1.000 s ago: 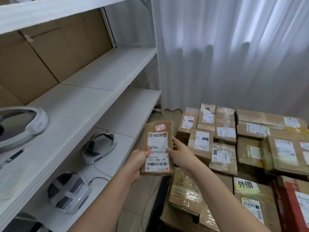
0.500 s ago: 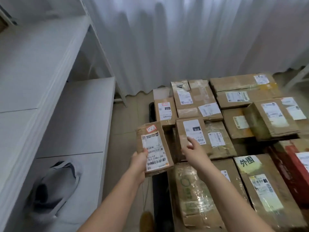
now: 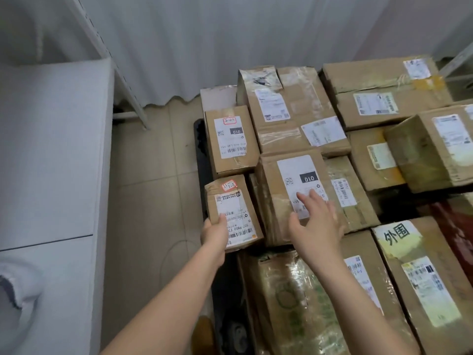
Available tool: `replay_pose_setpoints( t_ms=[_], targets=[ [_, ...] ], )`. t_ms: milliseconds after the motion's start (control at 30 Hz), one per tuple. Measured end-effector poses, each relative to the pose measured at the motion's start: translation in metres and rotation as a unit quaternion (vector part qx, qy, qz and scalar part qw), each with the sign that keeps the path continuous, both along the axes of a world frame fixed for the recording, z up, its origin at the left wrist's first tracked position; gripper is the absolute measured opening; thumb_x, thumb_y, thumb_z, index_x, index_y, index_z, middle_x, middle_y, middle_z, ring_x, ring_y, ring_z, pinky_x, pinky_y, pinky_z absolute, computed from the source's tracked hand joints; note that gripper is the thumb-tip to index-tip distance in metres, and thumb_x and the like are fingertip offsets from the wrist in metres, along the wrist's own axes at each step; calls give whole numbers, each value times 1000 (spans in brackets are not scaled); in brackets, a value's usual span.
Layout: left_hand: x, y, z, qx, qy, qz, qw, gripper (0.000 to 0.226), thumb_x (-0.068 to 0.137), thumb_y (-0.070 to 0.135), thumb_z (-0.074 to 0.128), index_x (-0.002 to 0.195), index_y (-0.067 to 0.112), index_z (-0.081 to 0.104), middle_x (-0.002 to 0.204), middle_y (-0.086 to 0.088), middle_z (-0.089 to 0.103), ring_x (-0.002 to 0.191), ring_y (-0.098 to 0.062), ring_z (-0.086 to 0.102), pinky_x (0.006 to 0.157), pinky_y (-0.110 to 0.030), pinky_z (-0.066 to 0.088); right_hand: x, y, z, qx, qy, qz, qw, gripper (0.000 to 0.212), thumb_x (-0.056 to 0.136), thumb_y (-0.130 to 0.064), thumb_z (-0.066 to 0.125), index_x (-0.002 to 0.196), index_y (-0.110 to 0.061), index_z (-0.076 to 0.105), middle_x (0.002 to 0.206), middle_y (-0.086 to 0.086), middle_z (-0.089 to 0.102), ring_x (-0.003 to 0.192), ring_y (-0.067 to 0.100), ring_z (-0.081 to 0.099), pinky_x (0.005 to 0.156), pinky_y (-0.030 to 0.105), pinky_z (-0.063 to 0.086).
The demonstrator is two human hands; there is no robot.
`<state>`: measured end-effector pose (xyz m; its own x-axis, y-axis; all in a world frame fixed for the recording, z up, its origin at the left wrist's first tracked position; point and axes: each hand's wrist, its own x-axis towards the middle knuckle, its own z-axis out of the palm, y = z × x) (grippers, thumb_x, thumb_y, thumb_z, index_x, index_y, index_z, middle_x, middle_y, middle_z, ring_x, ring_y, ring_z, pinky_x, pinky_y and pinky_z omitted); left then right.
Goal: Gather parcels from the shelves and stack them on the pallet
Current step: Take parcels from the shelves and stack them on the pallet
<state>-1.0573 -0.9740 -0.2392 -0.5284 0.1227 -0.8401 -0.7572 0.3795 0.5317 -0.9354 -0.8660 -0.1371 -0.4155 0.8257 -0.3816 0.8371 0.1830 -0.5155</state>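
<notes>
A small brown parcel [image 3: 231, 210] with a white shipping label and a red-edged sticker is held by my left hand [image 3: 214, 231], thumb on top. It hangs over the left edge of the black pallet [image 3: 202, 165], close beside the stacked boxes. My right hand [image 3: 316, 219] lies with straight fingers on a taped box marked 010 [image 3: 289, 190] just to the right of the parcel. Several more cardboard parcels cover the pallet, among them another 010 box [image 3: 230, 139] behind the held one.
White shelf boards [image 3: 53, 155] run along the left, with a blurred grey-white headset [image 3: 15, 290] on the lower one. A tiled floor strip [image 3: 153, 201] lies between shelf and pallet. White curtain [image 3: 204, 42] hangs behind. A red box [image 3: 458, 224] shows at the right.
The view has swung from the shelves to the pallet. My right hand let go of the small parcel and came down on the 010 box; my left hand carried the parcel to the pallet's edge.
</notes>
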Motion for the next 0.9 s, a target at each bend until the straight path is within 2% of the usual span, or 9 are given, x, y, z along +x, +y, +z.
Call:
replay_pose_setpoints(
  t_ms=[133,233,333,367,400,467,600,733,900],
  targets=[
    [8,18,-15,-34,59,-49,996,47,105,29,42,148,13,31,135,-6,53,113,-24,54,81,-27,39,7,4,-11,25,-2,15,1000,47,97,-24,50,143,-32,47,161,-15,19,151,13,-3,116,59,-8],
    [11,22,-20,-39,91,-50,994,47,105,28,42,149,15,29,138,-5,51,106,-18,49,82,-25,36,10,4,-15,29,-7,20,999,49,96,-23,52,143,-34,46,161,-16,17,151,12,-4,116,58,-9],
    [11,22,-21,-44,98,-66,992,43,105,28,42,145,15,33,136,-5,53,96,-15,50,68,-20,43,10,4,-16,39,-2,13,999,50,95,-23,53,143,-35,47,161,-15,18,151,13,-4,116,58,-10],
    [11,22,-22,-46,98,-72,991,43,105,28,41,145,15,32,137,-5,53,98,-17,52,66,-17,42,10,4,-17,40,-2,9,999,49,95,-23,53,142,-35,48,161,-15,18,150,13,-4,116,58,-11],
    [11,22,-24,-51,97,-76,991,46,106,28,41,147,15,29,140,-5,50,106,-22,54,72,-17,41,9,3,-17,42,-4,9,999,49,95,-23,54,142,-35,48,161,-15,19,150,13,-4,116,57,-11],
    [10,22,-24,-67,91,-88,990,51,106,28,39,152,13,21,146,-7,44,124,-27,49,82,-23,34,8,2,-19,45,-6,7,999,48,95,-24,54,141,-36,48,161,-16,18,151,13,-4,116,57,-11],
    [6,20,-26,-82,86,-113,986,53,105,34,40,149,14,20,144,-11,43,106,-21,49,80,-29,37,9,0,-21,46,-10,11,999,47,97,-26,52,141,-38,46,161,-18,16,151,12,-6,116,57,-11],
    [2,20,-18,-101,58,-119,986,68,101,42,44,155,17,10,151,-16,26,129,-31,43,88,-35,41,11,2,-12,20,-2,25,999,49,99,-20,49,144,-37,43,163,-16,13,151,14,-6,116,58,-11],
    [9,12,0,-73,42,-114,990,72,100,44,45,156,19,7,152,-13,36,131,-31,47,99,-40,43,13,8,5,-5,36,9,999,51,101,-9,41,145,-32,43,163,-13,15,152,16,-5,118,58,-7]
  ],
)
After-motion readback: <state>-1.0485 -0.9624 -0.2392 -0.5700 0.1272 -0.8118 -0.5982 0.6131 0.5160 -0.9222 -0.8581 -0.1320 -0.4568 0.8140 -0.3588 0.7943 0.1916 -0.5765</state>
